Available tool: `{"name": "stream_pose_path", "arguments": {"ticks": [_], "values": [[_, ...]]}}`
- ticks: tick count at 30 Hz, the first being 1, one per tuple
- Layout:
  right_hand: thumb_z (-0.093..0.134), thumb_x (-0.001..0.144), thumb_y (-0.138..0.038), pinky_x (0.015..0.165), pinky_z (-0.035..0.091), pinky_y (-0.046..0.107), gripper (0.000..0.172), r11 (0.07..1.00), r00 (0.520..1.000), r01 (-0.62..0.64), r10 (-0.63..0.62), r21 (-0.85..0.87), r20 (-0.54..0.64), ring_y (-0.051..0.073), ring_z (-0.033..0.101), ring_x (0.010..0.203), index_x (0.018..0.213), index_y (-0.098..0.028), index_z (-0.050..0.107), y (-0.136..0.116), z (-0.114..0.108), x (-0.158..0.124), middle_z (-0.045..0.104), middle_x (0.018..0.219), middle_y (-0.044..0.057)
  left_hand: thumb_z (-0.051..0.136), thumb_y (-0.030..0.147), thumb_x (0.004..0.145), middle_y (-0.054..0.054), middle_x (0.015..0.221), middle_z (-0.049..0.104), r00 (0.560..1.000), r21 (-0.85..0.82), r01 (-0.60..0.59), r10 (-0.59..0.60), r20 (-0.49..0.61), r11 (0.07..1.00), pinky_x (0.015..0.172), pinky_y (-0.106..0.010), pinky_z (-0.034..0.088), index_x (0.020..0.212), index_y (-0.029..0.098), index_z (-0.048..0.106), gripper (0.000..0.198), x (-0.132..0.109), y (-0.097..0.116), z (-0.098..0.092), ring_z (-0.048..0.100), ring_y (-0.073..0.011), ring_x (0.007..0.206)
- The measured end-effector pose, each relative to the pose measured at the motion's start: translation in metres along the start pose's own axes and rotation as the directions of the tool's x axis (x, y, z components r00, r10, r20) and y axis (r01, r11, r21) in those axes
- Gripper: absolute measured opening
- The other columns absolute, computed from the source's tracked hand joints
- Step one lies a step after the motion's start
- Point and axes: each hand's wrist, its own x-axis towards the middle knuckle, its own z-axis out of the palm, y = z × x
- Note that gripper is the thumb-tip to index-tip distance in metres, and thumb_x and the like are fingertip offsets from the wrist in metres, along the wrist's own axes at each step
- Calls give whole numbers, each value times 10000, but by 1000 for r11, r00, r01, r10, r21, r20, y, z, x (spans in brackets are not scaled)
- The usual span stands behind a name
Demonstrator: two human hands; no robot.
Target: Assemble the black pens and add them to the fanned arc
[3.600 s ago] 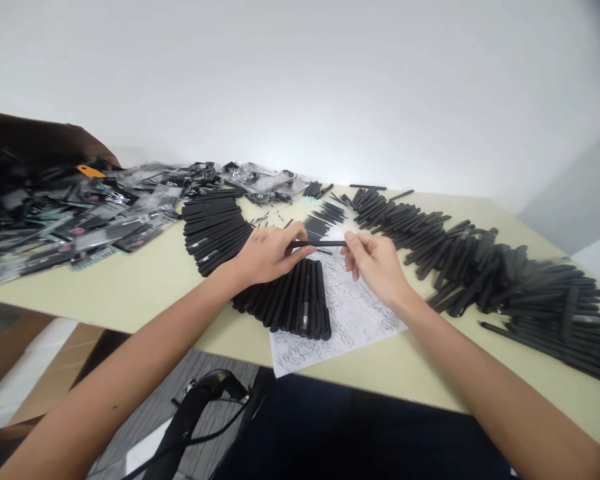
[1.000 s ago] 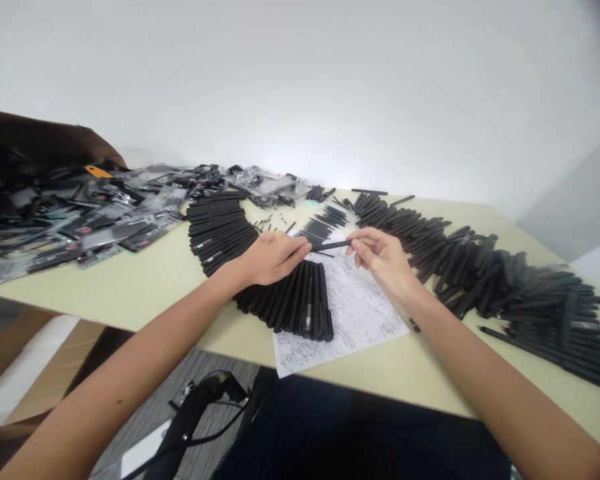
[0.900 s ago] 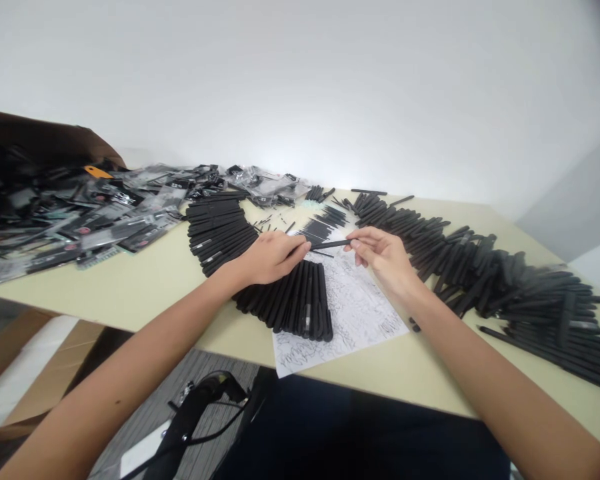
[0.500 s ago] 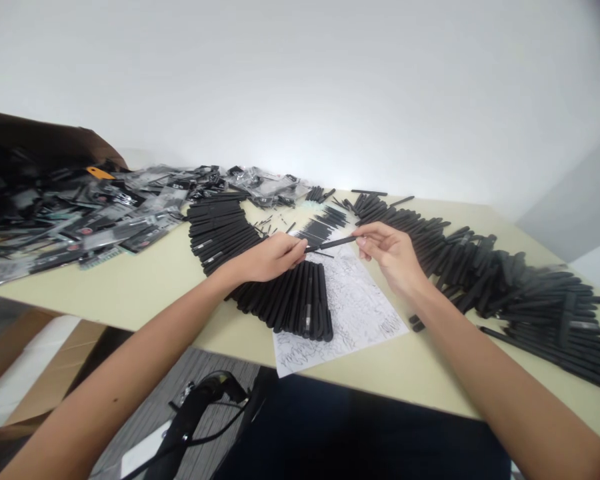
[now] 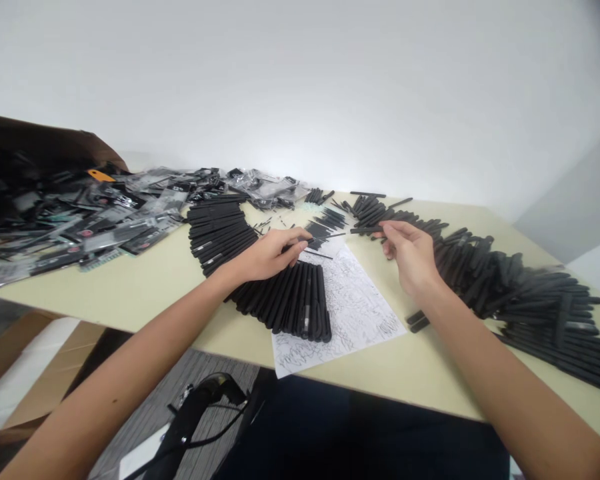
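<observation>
My left hand [image 5: 273, 252] lies on a row of black pens [image 5: 290, 301] and pinches a thin black pen insert [image 5: 323, 236] that points right. My right hand [image 5: 411, 257] is closed on a black pen barrel [image 5: 366, 230], held apart from the insert, above the left end of a long heap of black pens [image 5: 505, 280]. A scribbled white sheet [image 5: 353, 303] lies on the table between my hands.
Another fan of black pens [image 5: 217, 227] lies left of centre, with thin inserts [image 5: 327, 220] behind it. Plastic packets [image 5: 105, 210] spill from a brown carton [image 5: 45, 140] at the left. Two small black pieces [image 5: 417, 321] lie by my right wrist. The beige table's edge [image 5: 130, 320] is near me.
The pen that both hands held together has come apart. My right hand has moved right and back with the barrel; my left hand keeps the thin insert.
</observation>
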Motion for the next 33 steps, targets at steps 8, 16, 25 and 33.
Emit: {"name": "stream_pose_path", "arguments": {"ticks": [8, 16, 25, 33], "values": [[707, 820, -643, 382, 266, 259, 513, 1000, 995, 9, -8, 10, -99, 75, 326, 437, 665, -235, 437, 8, -7, 7, 398, 587, -62, 430, 320, 1035, 10, 736, 628, 1000, 11, -6, 5, 28, 1000, 608, -231, 397, 1280, 167, 561, 317, 0, 0, 1, 531, -114, 606], [565, 865, -734, 397, 388, 284, 508, 998, 995, 20, -25, -55, -97, 122, 513, 467, 748, -253, 451, 18, -6, 9, 567, 679, 3, 457, 371, 1022, 66, 587, 422, 1000, 17, -24, 25, -6, 1000, 541, -242, 272, 1035, 181, 569, 221, 0, 4, 2, 322, -103, 514], [472, 900, -762, 497, 552, 310, 500, 999, 959, 48, -53, -24, -277, 177, 681, 558, 856, -266, 417, 16, -7, 10, 604, 705, 1, 486, 404, 1008, 52, 613, 516, 996, 271, 57, -36, -81, 961, 629, -245, 332, 967, 213, 643, 250, 3, -8, 2, 395, -104, 522], [620, 854, -717, 428, 496, 314, 484, 983, 992, 85, -68, -165, 105, 201, 631, 460, 811, -248, 510, 5, 10, -10, 576, 525, -9, 459, 457, 1014, -6, 663, 576, 987, 563, 154, -148, -58, 812, 811, -314, 404, 1043, 263, 663, 283, 0, -27, 6, 586, -201, 749]]}}
